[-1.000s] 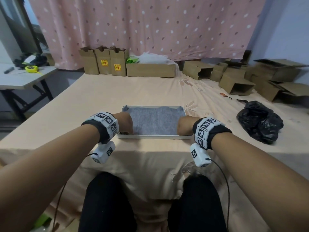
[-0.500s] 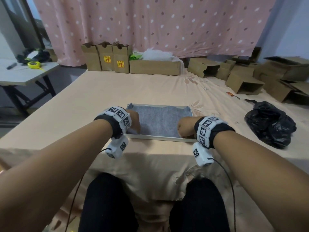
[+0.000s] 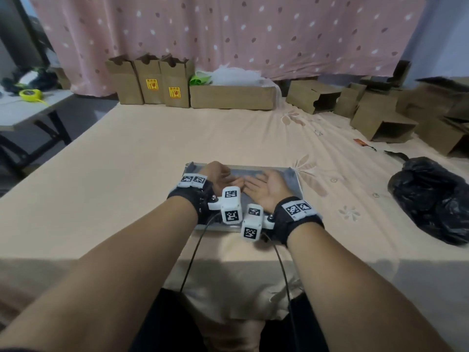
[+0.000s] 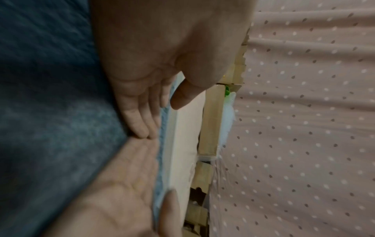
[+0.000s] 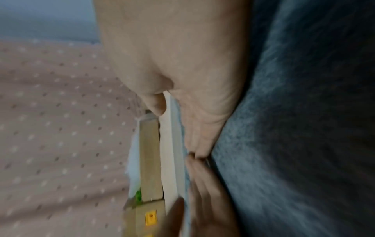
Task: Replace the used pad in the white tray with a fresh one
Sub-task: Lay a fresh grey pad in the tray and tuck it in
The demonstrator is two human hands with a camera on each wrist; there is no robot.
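A grey felt pad [image 3: 256, 172] lies inside the shallow white tray [image 3: 299, 182] on the peach-covered bed, straight in front of me. Both hands are over the middle of the pad, turned palm up with the fingers straight. My left hand [image 3: 223, 177] and right hand [image 3: 264, 183] meet at the fingertips. In the left wrist view the left fingers [image 4: 140, 121] lie along the pad [image 4: 50, 112] with their edge on it, and the thumb is free. In the right wrist view the right fingers [image 5: 199, 144] lie against the pad [image 5: 294, 144] in the same way. Neither hand holds anything.
A crumpled black plastic bag [image 3: 431, 199] lies on the bed to the right. Cardboard boxes [image 3: 232, 96] line the far edge below a pink dotted curtain, and open boxes [image 3: 380, 123] are piled at the back right. A side table [image 3: 25, 107] with a yellow tape measure [image 3: 30, 94] stands at the left.
Both hands left the tray's near corners, where their fingers were curled, and came together over the middle of the pad. They turned palm up with straight fingers.
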